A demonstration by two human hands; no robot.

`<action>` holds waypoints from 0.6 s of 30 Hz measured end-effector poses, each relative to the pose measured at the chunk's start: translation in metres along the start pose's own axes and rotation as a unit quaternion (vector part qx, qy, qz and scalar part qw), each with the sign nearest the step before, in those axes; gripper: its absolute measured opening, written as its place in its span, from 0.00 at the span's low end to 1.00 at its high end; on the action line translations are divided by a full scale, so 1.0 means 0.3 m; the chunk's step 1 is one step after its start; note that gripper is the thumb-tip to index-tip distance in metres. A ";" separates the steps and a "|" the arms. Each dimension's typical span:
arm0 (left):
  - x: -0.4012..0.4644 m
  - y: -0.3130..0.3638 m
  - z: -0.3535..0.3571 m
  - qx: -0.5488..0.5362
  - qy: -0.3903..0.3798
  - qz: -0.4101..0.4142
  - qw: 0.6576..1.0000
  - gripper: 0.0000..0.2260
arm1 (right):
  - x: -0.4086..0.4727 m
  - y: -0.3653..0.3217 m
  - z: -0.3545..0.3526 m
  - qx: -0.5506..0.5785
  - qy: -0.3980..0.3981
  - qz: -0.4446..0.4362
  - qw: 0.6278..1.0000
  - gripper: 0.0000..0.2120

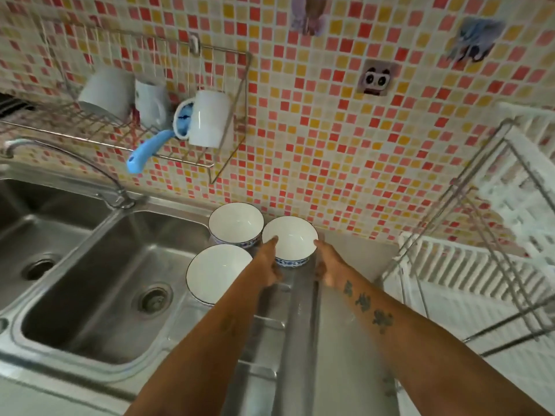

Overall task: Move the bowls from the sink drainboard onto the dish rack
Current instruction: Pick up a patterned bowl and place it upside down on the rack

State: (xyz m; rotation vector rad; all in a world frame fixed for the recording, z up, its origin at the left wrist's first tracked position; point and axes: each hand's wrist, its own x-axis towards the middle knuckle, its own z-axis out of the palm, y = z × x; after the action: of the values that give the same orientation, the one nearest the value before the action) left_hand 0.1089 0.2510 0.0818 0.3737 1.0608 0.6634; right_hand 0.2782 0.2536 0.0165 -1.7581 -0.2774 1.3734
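Observation:
Three white bowls with blue patterned bands stand upright on the steel drainboard [300,310]. The right bowl [289,238] is gripped from both sides: my left hand [268,264] has its thumb on the left rim, my right hand [329,264] has its thumb on the right rim. A far bowl [235,223] touches it on the left. The near bowl [217,273] is partly hidden by my left forearm. The white slatted dish rack [468,271] with a metal frame stands to the right.
A double steel sink [99,283] with a curved tap [60,157] lies to the left. A wire wall rack [144,121] holds white mugs and a blue-handled item. Behind everything rises a tiled wall [330,130] with stickers.

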 end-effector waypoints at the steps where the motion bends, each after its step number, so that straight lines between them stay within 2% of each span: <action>1: 0.017 0.006 -0.004 -0.002 0.000 0.000 1.000 0.26 | -0.061 -0.017 0.016 0.000 0.004 -0.003 1.000 0.35; 3: 0.048 0.019 -0.012 -0.011 0.001 -0.002 1.000 0.26 | -0.116 -0.040 0.037 0.008 0.009 -0.014 1.000 0.22; 4: 0.068 0.024 -0.017 -0.012 0.007 -0.007 1.000 0.26 | -0.116 -0.044 0.046 0.011 0.003 -0.014 1.000 0.20; 13: 0.213 0.010 -0.039 -0.014 0.041 -0.031 0.999 0.29 | -0.076 -0.044 0.085 -0.011 -0.008 -0.011 1.000 0.30; 18: 0.271 -0.025 -0.049 -0.024 0.029 0.033 0.999 0.31 | -0.043 -0.027 0.076 0.058 -0.027 -0.009 0.998 0.36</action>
State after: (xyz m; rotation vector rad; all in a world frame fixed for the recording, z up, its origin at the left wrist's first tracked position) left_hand 0.1245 0.2987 0.0158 0.3511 1.0889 0.7602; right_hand 0.2561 0.2615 0.0309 -1.6219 -0.2392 1.3975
